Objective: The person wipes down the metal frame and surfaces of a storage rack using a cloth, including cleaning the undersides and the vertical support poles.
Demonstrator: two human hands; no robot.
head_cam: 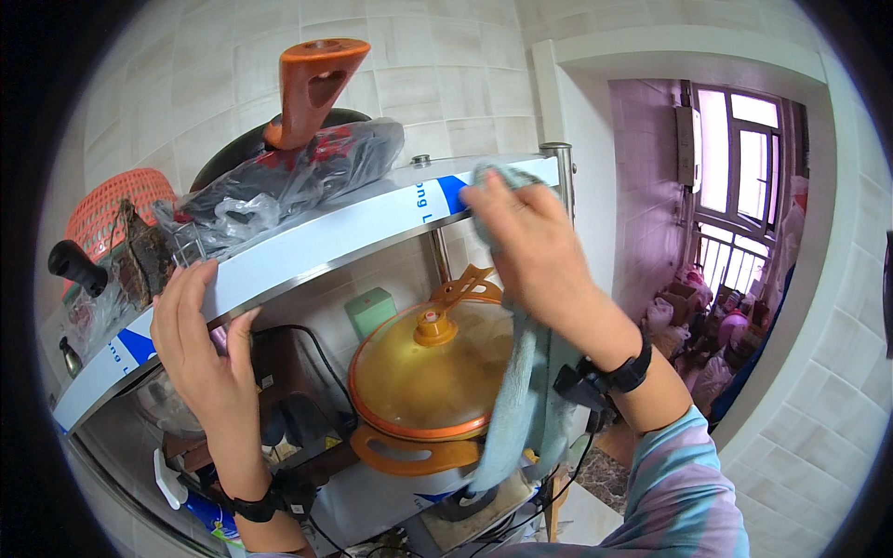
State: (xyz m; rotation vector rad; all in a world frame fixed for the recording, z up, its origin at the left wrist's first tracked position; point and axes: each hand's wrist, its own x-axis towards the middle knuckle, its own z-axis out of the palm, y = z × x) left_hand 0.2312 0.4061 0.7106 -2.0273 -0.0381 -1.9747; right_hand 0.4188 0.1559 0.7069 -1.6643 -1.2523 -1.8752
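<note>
My right hand (537, 244) grips a grey-green cloth (513, 411) against the right end of the front edge of a metal shelf (328, 258); the rest of the cloth hangs down. My left hand (202, 349) is on the same edge further left, fingers over the front and thumb beneath. Above the edge lie a dark pan with an orange-brown handle (307, 91) and a dark item in clear plastic (300, 174). Below stands a wide orange pan with a glass lid (425, 370), partly behind the cloth.
A coral plastic basket (118, 209) and a black handle (77, 268) are at the shelf's left. Underneath are a green box (370, 312), a blue spray bottle (202, 506) and black cables. A steel post (558, 150) stands by the doorway at right, with bags (698, 335) piled beyond.
</note>
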